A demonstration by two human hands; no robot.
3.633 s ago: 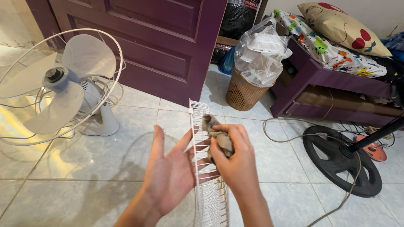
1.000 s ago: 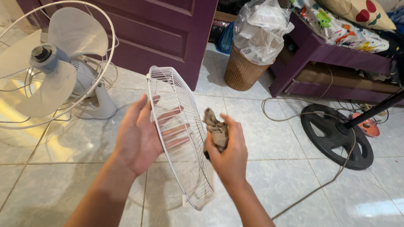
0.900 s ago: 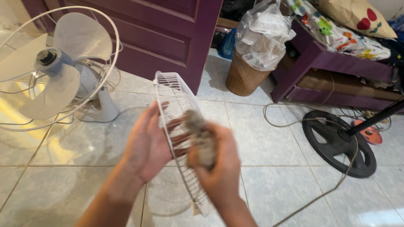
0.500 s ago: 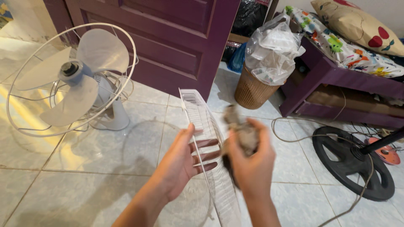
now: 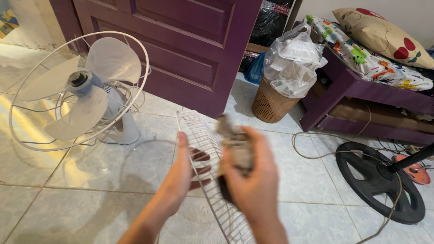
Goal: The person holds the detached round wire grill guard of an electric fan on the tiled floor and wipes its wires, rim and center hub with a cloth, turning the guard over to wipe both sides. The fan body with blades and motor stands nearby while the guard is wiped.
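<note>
My left hand holds a white wire fan guard from behind, its fingers showing through the wires. The guard stands nearly edge-on to me. My right hand, blurred by motion, grips a crumpled grey-brown cloth and presses it against the front of the guard. A white table fan without its front guard stands on the tiled floor to the left, blades bare.
A purple door is behind. A wicker basket holding plastic bags sits by a purple bench with a printed cloth and pillow. A black round stand base and a loose cord lie on the right floor.
The guard has turned from face-on to nearly edge-on. My right hand with the cloth keeps moving over its wires. The view has shifted slightly.
</note>
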